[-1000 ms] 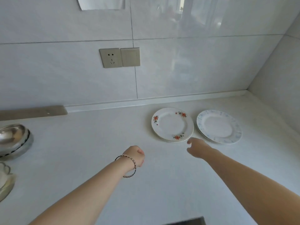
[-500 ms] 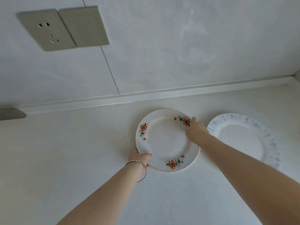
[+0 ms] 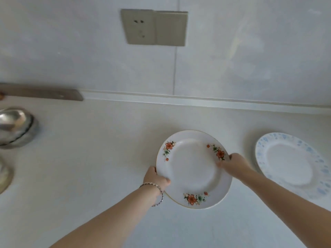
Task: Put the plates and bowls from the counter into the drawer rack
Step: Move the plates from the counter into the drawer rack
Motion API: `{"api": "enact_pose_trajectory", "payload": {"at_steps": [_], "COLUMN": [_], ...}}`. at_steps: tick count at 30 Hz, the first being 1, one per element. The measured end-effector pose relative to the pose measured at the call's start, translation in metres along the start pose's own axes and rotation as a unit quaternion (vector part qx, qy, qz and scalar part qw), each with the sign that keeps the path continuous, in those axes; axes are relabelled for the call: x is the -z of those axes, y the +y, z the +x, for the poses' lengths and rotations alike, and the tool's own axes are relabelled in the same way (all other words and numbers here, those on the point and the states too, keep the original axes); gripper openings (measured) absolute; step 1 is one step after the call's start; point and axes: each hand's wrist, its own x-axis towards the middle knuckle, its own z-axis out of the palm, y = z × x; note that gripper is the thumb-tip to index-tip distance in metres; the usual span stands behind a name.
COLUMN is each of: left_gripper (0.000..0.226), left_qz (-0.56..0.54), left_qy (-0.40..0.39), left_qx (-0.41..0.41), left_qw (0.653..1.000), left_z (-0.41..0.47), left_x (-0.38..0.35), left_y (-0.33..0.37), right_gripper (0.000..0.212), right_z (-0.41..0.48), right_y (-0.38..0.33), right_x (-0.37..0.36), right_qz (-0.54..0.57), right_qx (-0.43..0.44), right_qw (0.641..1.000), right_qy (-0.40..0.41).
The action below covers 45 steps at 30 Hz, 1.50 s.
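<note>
Your left hand and right hand pinch opposite rims of the floral plate near the bench's back edge; it looks stiff, glazed, slippery and breakable, so grip the rims firmly.

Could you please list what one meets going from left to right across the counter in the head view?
Steel bowl → left hand gripping the left rim of the floral plate → floral plate → right hand gripping its right rim → blue-speckled plate.
</note>
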Motion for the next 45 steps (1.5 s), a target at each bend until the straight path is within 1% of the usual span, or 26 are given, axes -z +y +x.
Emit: {"api": "enact_pose_trajectory", "payload": {"at_steps": [3,5,10,14,17,20,22,23,25,26,27,29,30,33,38,40,42,45], "left_gripper": [0.025,0.025,0.032,0.038,0.054,0.047,0.05,0.053,0.055,0.054,0.052,0.05,0.049,0.048,0.049,0.05,0.051,0.05], "left_qz": [-0.019,-0.032,-0.028,-0.026,-0.039,-0.041,-0.063,-0.074,-0.086,-0.082,-0.07,-0.053,-0.046,-0.011,-0.002,0.012,0.055,0.09], "left_qy": [0.01,0.018,0.039,0.05,0.056,0.073,0.086,0.091,0.096,0.102,0.108,0.109,0.108,0.098,0.061,0.045,0.03,0.017], "left_qx": [-0.015,-0.021,-0.027,0.002,0.032,0.053,0.065,0.075,0.086,0.091,0.1,0.116,0.123,0.126,0.135,0.136,0.138,0.149], "left_qw": [1.0,0.999,0.998,0.998,0.997,0.995,0.992,0.99,0.988,0.987,0.987,0.986,0.985,0.987,0.989,0.99,0.988,0.985], "left_z": [-0.034,-0.055,-0.098,-0.136,-0.161,-0.178,-0.185,-0.19,-0.199,-0.2,-0.203,-0.208,-0.206,-0.199,-0.157,-0.129,-0.098,-0.046], "left_x": [0.053,0.089,0.18,0.237,0.268,0.29,0.303,0.309,0.32,0.326,0.333,0.348,0.357,0.389,0.448,0.473,0.501,0.541], "left_y": [-0.045,-0.081,-0.171,-0.238,-0.285,-0.324,-0.347,-0.357,-0.374,-0.383,-0.393,-0.407,-0.414,-0.431,-0.454,-0.463,-0.472,-0.487], "right_gripper": [0.015,0.015,0.019,0.018,0.02,0.026,0.032,0.032,0.018,0.014,0.02,0.044,0.05,0.052,0.044,0.038,0.039,0.037], "right_z": [-0.056,-0.095,-0.2,-0.273,-0.32,-0.355,-0.372,-0.38,-0.394,-0.399,-0.405,-0.418,-0.422,-0.431,-0.435,-0.434,-0.435,-0.435], "right_y": [-0.014,-0.023,-0.032,-0.03,-0.025,-0.019,-0.016,-0.015,-0.014,-0.013,-0.011,-0.008,-0.007,-0.011,-0.043,-0.061,-0.08,-0.11], "right_x": [-0.032,-0.06,-0.142,-0.199,-0.237,-0.272,-0.293,-0.302,-0.32,-0.329,-0.34,-0.36,-0.371,-0.403,-0.466,-0.497,-0.531,-0.584], "right_qz": [-0.02,-0.029,-0.033,-0.033,-0.034,-0.041,-0.037,-0.036,-0.029,-0.028,-0.028,-0.026,-0.021,-0.002,0.03,0.032,0.031,0.03], "right_qx": [0.036,0.054,0.097,0.105,0.11,0.112,0.122,0.129,0.143,0.149,0.148,0.134,0.129,0.1,0.039,0.024,0.01,-0.017], "right_qw": [0.999,0.997,0.994,0.991,0.987,0.982,0.979,0.977,0.971,0.969,0.969,0.97,0.97,0.969,0.968,0.971,0.976,0.983], "right_qy": [-0.034,-0.043,-0.05,-0.076,-0.109,-0.144,-0.157,-0.167,-0.189,-0.194,-0.196,-0.199,-0.203,-0.225,-0.246,-0.238,-0.213,-0.181]}}
